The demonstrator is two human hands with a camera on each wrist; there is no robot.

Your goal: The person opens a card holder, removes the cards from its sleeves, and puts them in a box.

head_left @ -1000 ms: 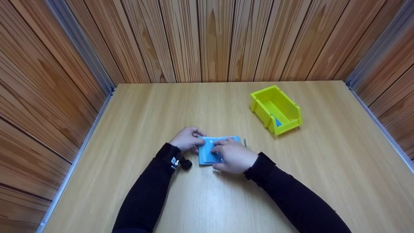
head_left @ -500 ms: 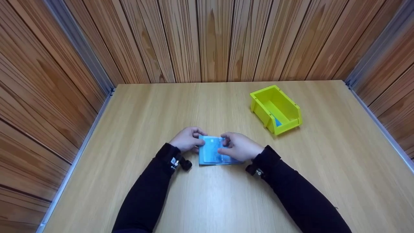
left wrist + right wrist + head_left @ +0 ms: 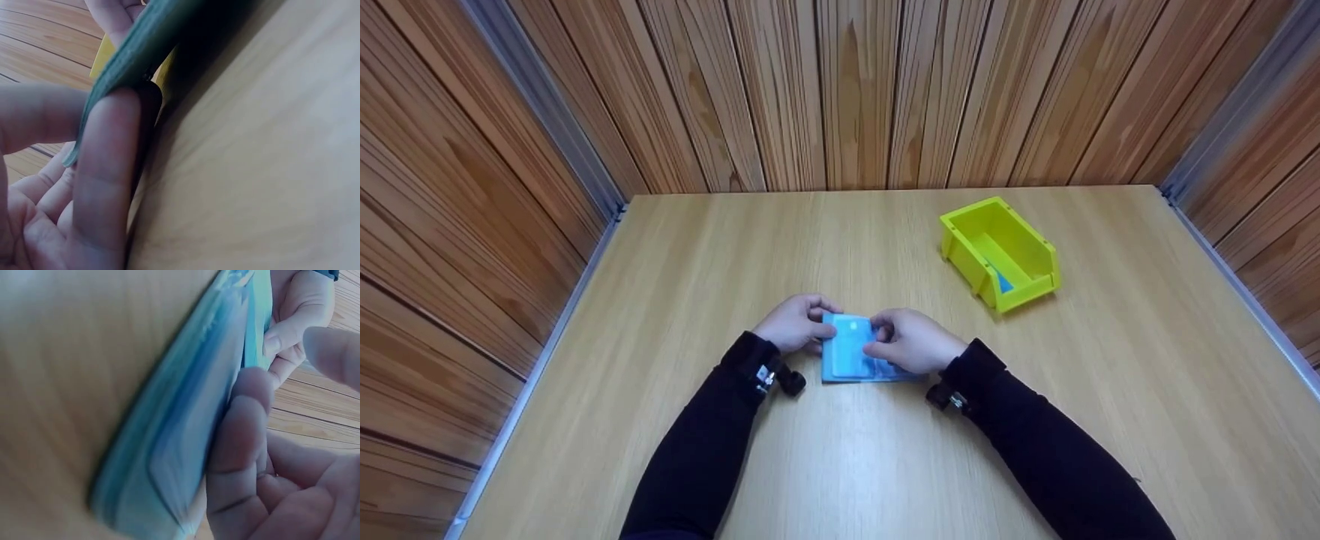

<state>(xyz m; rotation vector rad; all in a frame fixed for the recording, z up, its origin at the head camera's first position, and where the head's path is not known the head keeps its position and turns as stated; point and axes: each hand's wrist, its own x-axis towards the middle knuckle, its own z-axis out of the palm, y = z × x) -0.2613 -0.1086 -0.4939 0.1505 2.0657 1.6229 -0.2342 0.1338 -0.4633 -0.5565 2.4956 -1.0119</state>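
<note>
A light blue wallet lies on the table with a shiny leaf or sleeve showing on its upper face. My left hand grips its left side; in the left wrist view, its fingers are on either side of the wallet's edge. My right hand is over the wallet's right half, hiding much of it. In the right wrist view, one bent finger touches the side of the wallet, while another fingertip is apart from it. Whether the right hand pinches a leaf is hidden.
A yellow open-front bin stands to the far right, with a small blue piece inside. Wooden table surrounds the wallet. Plank walls rise behind the table and at both sides.
My right hand has lifted off the wallet's middle and shifted right, its fingers now bent near the shiny leaf's right edge. The left hand and wallet have stayed nearly still.
</note>
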